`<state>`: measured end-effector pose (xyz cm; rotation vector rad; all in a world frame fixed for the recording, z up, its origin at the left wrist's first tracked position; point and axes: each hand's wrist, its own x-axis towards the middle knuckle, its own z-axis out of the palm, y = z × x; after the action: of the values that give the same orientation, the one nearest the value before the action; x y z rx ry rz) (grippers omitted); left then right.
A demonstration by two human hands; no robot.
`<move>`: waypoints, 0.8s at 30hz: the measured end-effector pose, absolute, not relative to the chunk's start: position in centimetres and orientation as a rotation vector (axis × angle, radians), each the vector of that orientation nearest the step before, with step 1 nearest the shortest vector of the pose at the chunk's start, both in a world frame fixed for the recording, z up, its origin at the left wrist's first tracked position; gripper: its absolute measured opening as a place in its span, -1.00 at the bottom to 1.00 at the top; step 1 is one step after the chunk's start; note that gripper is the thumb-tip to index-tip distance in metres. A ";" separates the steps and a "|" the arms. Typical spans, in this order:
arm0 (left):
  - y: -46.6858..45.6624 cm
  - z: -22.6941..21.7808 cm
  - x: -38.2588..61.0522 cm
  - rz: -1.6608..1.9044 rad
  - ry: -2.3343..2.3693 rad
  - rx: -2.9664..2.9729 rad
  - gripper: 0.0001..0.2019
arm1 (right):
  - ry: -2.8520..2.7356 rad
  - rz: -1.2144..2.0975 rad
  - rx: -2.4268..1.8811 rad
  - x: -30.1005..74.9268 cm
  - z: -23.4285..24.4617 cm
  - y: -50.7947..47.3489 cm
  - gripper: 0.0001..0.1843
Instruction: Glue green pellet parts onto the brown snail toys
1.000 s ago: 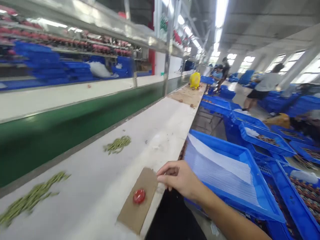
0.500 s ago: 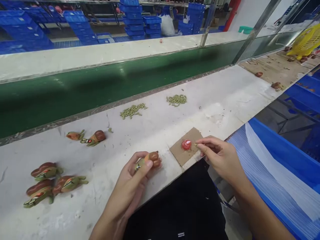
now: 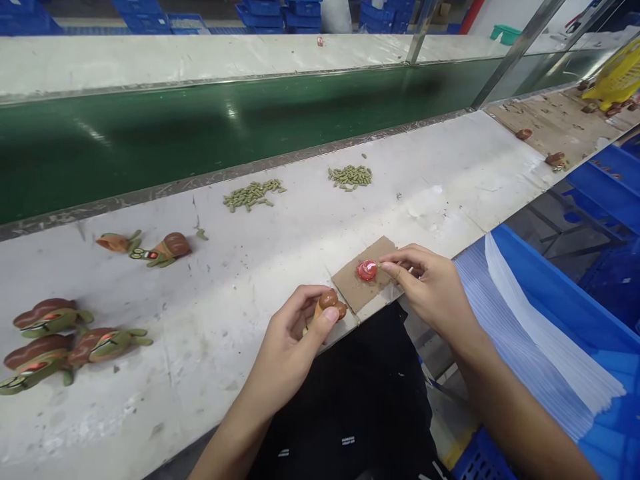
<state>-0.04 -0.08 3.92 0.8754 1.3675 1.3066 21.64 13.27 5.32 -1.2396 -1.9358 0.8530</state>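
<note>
My left hand [image 3: 293, 337] is closed round a small brown and green toy figure [image 3: 330, 303] at the near edge of the white bench [image 3: 280, 233]. My right hand [image 3: 425, 283] pinches something small and thin I cannot make out, fingertips right beside a red round cap [image 3: 367, 270]. The cap rests on a brown cardboard piece [image 3: 357, 287] at the bench edge. Several finished figures [image 3: 70, 340] lie at the far left. Another pair of toy figures [image 3: 150, 247] lies further back.
Two heaps of small green pieces [image 3: 253, 195] [image 3: 350, 175] lie near the green conveyor belt [image 3: 200, 127]. A blue crate holding white sheets [image 3: 540, 333] stands at my right. More cardboard and brown parts [image 3: 550, 133] lie far right, with a yellow basket [image 3: 617, 80].
The view swung from looking along the line down to the bench. My left hand with the toy figure came into view and moved right toward the cardboard. My right hand stays by the red cap.
</note>
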 end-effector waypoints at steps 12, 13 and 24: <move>1.1 3.6 1.1 1.299 1.323 0.964 -0.80 | -2.084 0.721 -1.173 21.2 5.4 13.1 -0.83; 1.2 3.5 1.1 1.298 1.329 0.961 -0.80 | -2.098 0.698 -1.165 21.2 5.3 13.1 -0.83; 1.5 3.3 1.5 1.345 1.245 0.904 -0.84 | -1.850 0.937 -1.144 20.9 6.0 11.8 -0.88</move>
<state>1.49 1.55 3.31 0.9038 1.2454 1.3448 20.88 11.79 6.05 -1.1437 -1.8501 0.9370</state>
